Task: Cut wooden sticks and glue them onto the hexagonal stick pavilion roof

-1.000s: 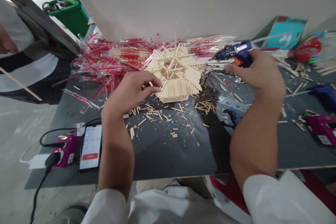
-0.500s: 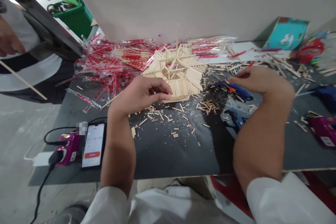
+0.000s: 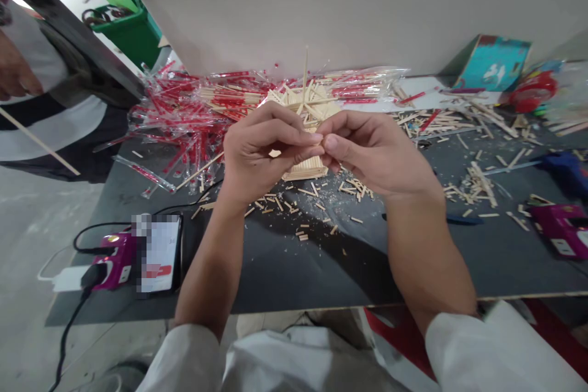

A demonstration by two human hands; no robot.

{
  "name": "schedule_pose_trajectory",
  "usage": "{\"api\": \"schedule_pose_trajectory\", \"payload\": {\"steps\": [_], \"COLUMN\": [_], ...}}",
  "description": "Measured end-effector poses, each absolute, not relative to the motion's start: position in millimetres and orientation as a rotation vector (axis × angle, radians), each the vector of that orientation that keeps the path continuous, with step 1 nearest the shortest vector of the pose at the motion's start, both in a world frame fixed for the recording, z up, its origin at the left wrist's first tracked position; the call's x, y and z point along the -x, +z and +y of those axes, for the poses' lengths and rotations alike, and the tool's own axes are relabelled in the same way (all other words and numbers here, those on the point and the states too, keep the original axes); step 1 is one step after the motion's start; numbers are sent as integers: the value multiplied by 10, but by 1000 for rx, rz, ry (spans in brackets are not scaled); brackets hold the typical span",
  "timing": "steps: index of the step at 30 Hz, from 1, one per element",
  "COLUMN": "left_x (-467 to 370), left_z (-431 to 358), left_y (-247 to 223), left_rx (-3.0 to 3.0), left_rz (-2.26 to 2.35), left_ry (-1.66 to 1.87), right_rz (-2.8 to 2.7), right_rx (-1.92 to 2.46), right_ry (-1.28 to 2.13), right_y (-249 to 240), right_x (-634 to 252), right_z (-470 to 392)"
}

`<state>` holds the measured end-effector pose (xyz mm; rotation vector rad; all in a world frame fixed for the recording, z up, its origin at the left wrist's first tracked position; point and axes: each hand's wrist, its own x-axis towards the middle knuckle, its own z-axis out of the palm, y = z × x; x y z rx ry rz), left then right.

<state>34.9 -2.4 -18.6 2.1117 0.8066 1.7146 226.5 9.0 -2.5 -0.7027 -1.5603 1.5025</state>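
My left hand (image 3: 271,147) and my right hand (image 3: 367,150) meet fingertip to fingertip above the middle of the dark table (image 3: 294,275). Both are pinched closed; whatever lies between the fingertips is too small to make out. Just behind them stands a star-like structure of pale wooden sticks (image 3: 316,109), partly hidden by my hands, with one thin stick rising upright from it. Short cut stick pieces (image 3: 275,203) lie scattered in front of it.
Red-and-clear plastic wrappers (image 3: 193,116) pile up at the back left. A phone (image 3: 160,257) and a purple power strip (image 3: 117,260) lie at the left. Another purple strip (image 3: 558,229) and a blue glue gun (image 3: 567,171) are at the right. A person's hand (image 3: 18,67) shows at far left.
My right hand has moved left, away from the blue tool on the right, to meet my left hand. The left hand has risen slightly. The blue tool is now mostly hidden.
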Motion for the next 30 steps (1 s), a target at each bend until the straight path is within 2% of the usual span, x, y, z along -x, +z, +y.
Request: {"api": "schedule_pose_trajectory", "payload": {"steps": [7,14,17,23,30], "left_x": [-286,-226,-176,42,147], "left_z": [32,-6,33,245,313], "left_y": [-177,-139,-190,-370,-471], "left_rx": [-2300,-2339,-2111,-1800,-1832], "left_rz": [902,1095,1245,1389,1573], "left_ry": [1765,1542,1538,1519,1321], "right_rz": [-1425,-1440,-1422,-1464,-1590], "right_rx": [710,794,856,1054,1223], "right_ry": [1586,1497,1348,837,646], "right_y": [-91,-97,-113,-229,-313], "right_x": [-2218,-2218,-2270,-2440,-2414], "right_z": [141,154,211,415,469]}}
